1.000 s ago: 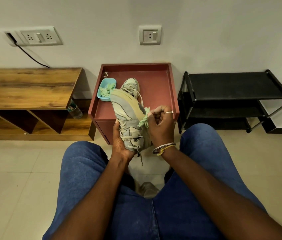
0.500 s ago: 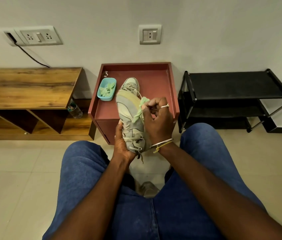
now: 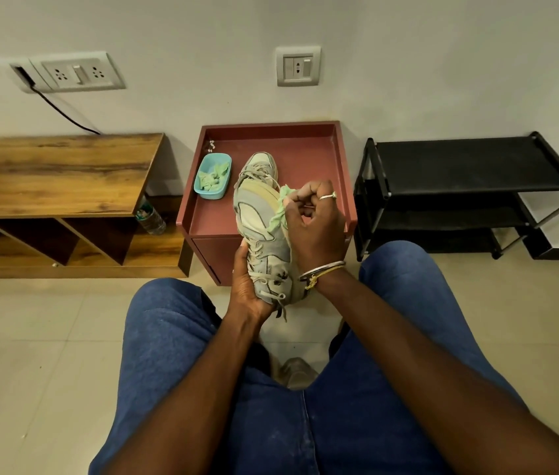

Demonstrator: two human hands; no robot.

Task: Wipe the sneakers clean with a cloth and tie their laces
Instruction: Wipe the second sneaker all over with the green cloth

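The left hand (image 3: 247,289) grips the sneaker (image 3: 257,221) round its laced upper, toe at 12 o'clock and sole edge turned to 3. The right hand (image 3: 315,228) pinches a cloth (image 3: 279,214) in curled fingers against that edge, near the toe. The shoe is held up between the knees, just before the table (image 3: 305,145). The other sneaker (image 3: 261,166) stands there at 12 o'clock, with a tub (image 3: 209,194) of scraps at 11.

To wipe well, the left hand should brace firmly so the right can press. Short strokes along the rim from toe to heel look best, folding to a fresh patch as the cloth soils. Turning the shoe beats bending the wrist.

The upper is grey stitched panels whose seams likely trap dirt; the sole is curved, rubbery and yellowed. The cloth is thin, crumpled and pale green. Flat laces (image 3: 271,296) dangle loose at 6 o'clock. The tub is smooth blue plastic, the table matte red with a raised lip.
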